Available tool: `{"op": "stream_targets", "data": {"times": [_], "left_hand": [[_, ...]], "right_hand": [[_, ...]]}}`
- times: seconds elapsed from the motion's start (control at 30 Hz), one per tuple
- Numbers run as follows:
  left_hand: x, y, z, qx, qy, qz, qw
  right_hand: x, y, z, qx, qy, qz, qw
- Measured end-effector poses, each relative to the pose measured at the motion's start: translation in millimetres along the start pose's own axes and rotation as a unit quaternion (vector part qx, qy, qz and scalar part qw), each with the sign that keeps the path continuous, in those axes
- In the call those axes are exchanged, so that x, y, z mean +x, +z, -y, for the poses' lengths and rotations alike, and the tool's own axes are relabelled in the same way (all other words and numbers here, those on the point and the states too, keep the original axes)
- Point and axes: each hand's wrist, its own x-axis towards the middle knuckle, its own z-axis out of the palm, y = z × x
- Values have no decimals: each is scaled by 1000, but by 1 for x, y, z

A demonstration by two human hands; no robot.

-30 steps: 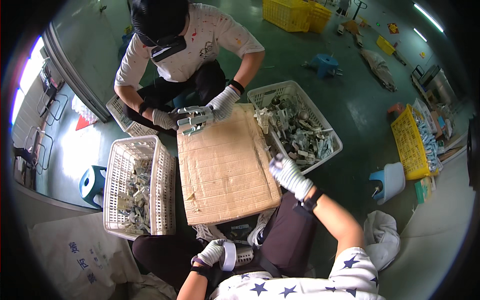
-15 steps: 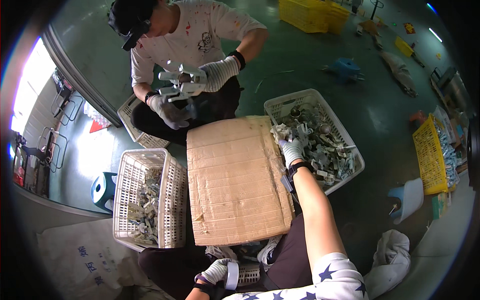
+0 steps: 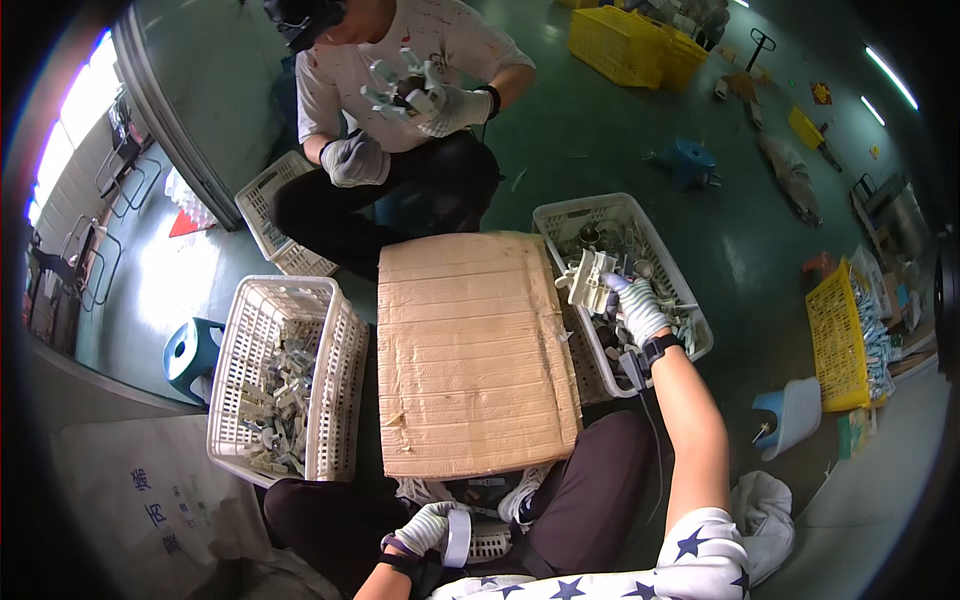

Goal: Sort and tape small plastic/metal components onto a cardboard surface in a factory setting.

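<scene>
My right hand (image 3: 634, 305), in a white glove, reaches into the white basket (image 3: 560, 213) on the right and grips a white plastic part (image 3: 587, 280) among several loose parts. Down at my lap, my gloved left hand (image 3: 428, 528) holds a white plastic piece (image 3: 458, 538). A flat cardboard sheet (image 3: 470, 350) lies between the baskets. Across from me a seated person holds a cluster of white parts (image 3: 405, 85) in one gloved hand (image 3: 448, 108); the other gloved hand (image 3: 355, 160) is closed near the knee.
A white basket (image 3: 330, 330) with several grey-white parts stands on the left, another white basket (image 3: 262, 205) behind it. A teal stool (image 3: 188, 352) is at far left. Yellow crates (image 3: 630, 45) stand at the back and one (image 3: 830, 335) at right, beside a blue stool (image 3: 790, 415).
My right hand has gone from the cardboard's edge into the right basket and closed on a part. The person opposite has lifted the part cluster higher.
</scene>
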Motion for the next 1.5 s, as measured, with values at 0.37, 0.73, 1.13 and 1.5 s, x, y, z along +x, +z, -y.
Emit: {"op": "stream_targets", "data": {"times": [0.37, 0.73, 1.13, 1.5], "left_hand": [[-4, -4, 16, -22, 66, 14, 997], [3, -16, 32, -39, 87, 37, 995], [-16, -3, 13, -35, 91, 21, 995], [-12, -9, 27, -77, 71, 8, 995]], "right_hand": [[-37, -17, 25, -24, -20, -40, 999], [-73, -63, 52, 16, -6, -112, 994], [-83, -99, 36, -70, 27, -120, 990], [-84, -87, 17, 192, 27, -143, 971]]}}
